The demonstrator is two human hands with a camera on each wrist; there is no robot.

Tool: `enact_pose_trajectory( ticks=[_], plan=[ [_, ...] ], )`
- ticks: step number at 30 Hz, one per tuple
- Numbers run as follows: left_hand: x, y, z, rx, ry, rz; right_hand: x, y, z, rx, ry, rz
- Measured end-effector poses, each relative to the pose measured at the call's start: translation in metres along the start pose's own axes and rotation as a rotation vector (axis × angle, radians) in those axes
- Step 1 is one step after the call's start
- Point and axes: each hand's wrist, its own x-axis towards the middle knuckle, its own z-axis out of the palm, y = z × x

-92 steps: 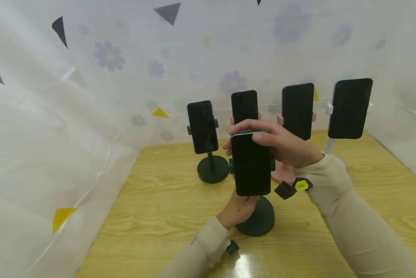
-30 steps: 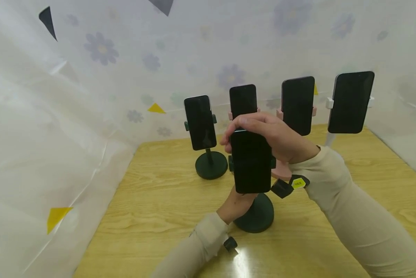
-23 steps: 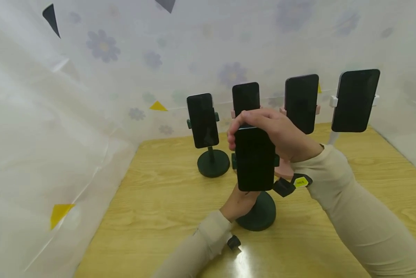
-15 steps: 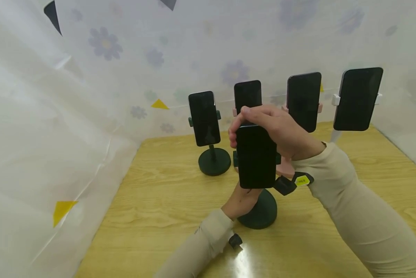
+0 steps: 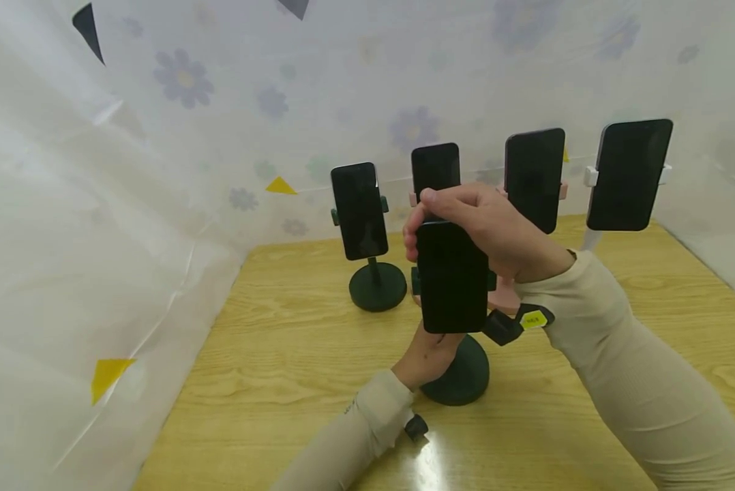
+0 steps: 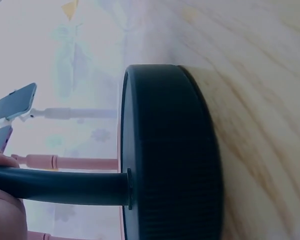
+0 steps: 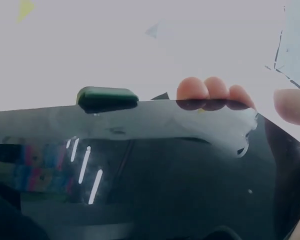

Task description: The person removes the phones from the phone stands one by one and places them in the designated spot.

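Observation:
A black-screened phone (image 5: 453,286) stands upright in the side clamps of a dark green phone stand (image 5: 466,375). My left hand (image 5: 427,356) holds the stand's stem, partly hidden behind the phone; the left wrist view shows fingers around the stem (image 6: 75,186) above the thick round base (image 6: 175,150). My right hand (image 5: 493,228) reaches over the phone's top from the right. Its fingers curl behind the phone, their tips (image 7: 192,90) showing at the far edge beside a green clamp pad (image 7: 107,97). The thumb (image 7: 295,106) lies past the top corner, off the screen.
Behind stand several more phones in holders: one on a green stand (image 5: 378,288), two in pink clamps, and one phone (image 5: 630,175) in a white holder at right. The wooden table (image 5: 281,354) meets a pale flowered sheet (image 5: 232,136) at back and left.
The right thumb, earlier on the screen's upper edge, has lifted off to above the phone's top. The left hand keeps its hold on the stem. The head view has shifted slightly.

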Motion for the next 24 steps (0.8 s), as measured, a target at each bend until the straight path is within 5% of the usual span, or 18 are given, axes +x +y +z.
enact_pose_trajectory(
  ticks=[4,10,24],
  plan=[
    [-0.003,0.015,-0.004,-0.002,-0.009,-0.017,0.0,0.0,0.001,-0.015,-0.005,-0.027],
    [-0.001,-0.017,0.006,-0.013,0.017,0.028,0.0,-0.001,0.002,-0.037,-0.01,-0.054],
    [-0.001,-0.022,0.007,0.001,0.029,0.132,-0.002,-0.002,0.005,-0.078,0.029,-0.053]
  ],
)
